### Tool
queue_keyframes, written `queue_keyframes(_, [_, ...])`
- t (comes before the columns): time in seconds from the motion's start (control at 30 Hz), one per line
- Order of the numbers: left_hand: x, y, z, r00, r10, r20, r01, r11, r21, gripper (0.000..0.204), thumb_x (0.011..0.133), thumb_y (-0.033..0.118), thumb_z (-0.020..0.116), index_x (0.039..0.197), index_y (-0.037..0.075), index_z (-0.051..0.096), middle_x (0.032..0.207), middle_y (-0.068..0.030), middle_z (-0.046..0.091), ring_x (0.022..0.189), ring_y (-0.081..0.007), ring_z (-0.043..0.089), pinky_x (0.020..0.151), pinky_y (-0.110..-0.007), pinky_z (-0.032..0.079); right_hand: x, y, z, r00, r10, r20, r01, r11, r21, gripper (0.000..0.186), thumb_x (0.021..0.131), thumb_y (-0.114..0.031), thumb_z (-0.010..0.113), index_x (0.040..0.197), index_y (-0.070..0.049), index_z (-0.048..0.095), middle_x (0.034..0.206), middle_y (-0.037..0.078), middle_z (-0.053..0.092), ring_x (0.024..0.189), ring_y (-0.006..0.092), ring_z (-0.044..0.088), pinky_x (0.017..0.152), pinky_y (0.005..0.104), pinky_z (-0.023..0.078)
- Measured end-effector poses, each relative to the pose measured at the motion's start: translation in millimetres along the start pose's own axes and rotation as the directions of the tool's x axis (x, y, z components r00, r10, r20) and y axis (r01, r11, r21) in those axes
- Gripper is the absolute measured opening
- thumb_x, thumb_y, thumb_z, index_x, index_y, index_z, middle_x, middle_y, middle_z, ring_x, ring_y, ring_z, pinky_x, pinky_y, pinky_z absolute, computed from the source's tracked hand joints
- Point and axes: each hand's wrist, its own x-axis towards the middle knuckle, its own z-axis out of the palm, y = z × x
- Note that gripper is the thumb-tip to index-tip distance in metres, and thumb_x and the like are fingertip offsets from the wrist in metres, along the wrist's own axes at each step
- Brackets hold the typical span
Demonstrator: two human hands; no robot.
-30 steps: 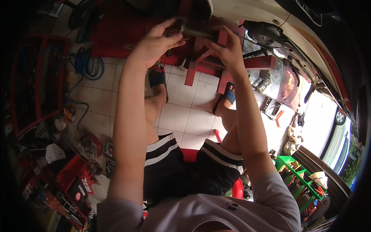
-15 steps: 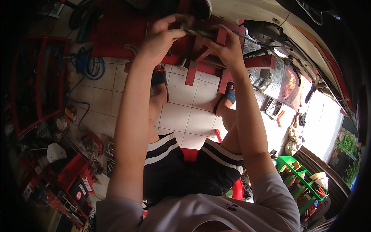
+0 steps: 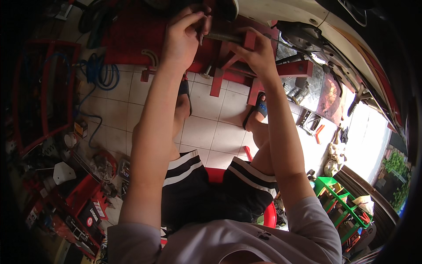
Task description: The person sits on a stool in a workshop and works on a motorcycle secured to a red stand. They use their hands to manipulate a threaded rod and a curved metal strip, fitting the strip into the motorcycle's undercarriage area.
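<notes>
A ribbed metal rod [image 3: 223,37], either threaded or wound with a spring, lies crosswise between my two hands. My left hand [image 3: 183,40] is closed at the rod's left end, its fingers curled together. A thin flat piece shows below those fingertips, too dark to name. My right hand [image 3: 260,55] wraps round the upright of a red metal stand [image 3: 249,40] at the rod's other end, with the thumb in front near the rod. The fingers behind the upright are mostly hidden.
A pale motorcycle body [image 3: 303,15] hangs over the far right. Behind the hands is a red platform [image 3: 132,44]. A coiled blue hose [image 3: 99,72] and a red rack [image 3: 46,88] stand left. Near right is a green tool rack [image 3: 340,193]; a bolt-like metal part [image 3: 206,72] sits by the stand.
My left hand has shifted up and its fingers have curled in at the rod's end, where before they were spread around it. My right hand stays at the red stand.
</notes>
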Motion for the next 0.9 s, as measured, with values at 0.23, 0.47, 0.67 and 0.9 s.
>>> queue_keyframes(0.23, [1, 9, -20, 0.999, -0.015, 0.050, 0.023, 0.987, -0.162, 0.028, 0.092, 0.019, 0.051, 0.108, -0.003, 0.059, 0.068, -0.0020, 0.050, 0.059, -0.0115, 0.041, 0.087, -0.031, 0.041, 0, 0, 0, 1.000, -0.001, -0.001, 0.001, 1.000, 0.007, 0.040, 0.073, -0.020, 0.080, 0.105, -0.001, 0.066, 0.083, 0.006, 0.069, 0.077, 0.0121, 0.064, 0.073, 0.0276, 0.051])
queue_keyframes(0.47, [0, -4, -11, 0.940, -0.040, -0.338, 0.226, 0.815, 0.533, 0.038, 0.097, 0.033, 0.051, 0.111, 0.001, 0.065, 0.098, -0.0067, 0.068, 0.085, -0.0129, 0.063, 0.084, -0.028, 0.048, 0, -5, 0, 1.000, 0.013, 0.002, -0.013, 1.000, 0.002, 0.040, 0.074, -0.020, 0.080, 0.105, -0.001, 0.066, 0.085, 0.006, 0.070, 0.078, 0.0123, 0.064, 0.074, 0.0275, 0.052])
queue_keyframes(0.67, [0, -5, -4, 0.987, -0.044, -0.152, 0.120, 0.833, 0.540, 0.042, 0.099, 0.038, 0.044, 0.103, 0.004, 0.069, 0.096, -0.0072, 0.071, 0.093, -0.0150, 0.064, 0.085, -0.030, 0.047, 0, 1, -1, 1.000, 0.018, 0.006, -0.018, 1.000, 0.009, 0.041, 0.073, -0.021, 0.080, 0.106, -0.001, 0.066, 0.086, 0.006, 0.070, 0.079, 0.0126, 0.065, 0.075, 0.0278, 0.052])
queue_keyframes(0.9, [10, 9, -29, 0.998, -0.014, 0.063, 0.009, 0.996, 0.089, 0.045, 0.100, 0.037, 0.039, 0.106, 0.001, 0.066, 0.101, -0.0092, 0.070, 0.095, -0.0173, 0.064, 0.094, -0.033, 0.044, 0, 3, 0, 0.999, 0.030, 0.013, -0.030, 0.998, 0.060, 0.042, 0.073, -0.021, 0.080, 0.106, 0.000, 0.066, 0.085, 0.007, 0.069, 0.078, 0.0130, 0.064, 0.074, 0.0281, 0.052])
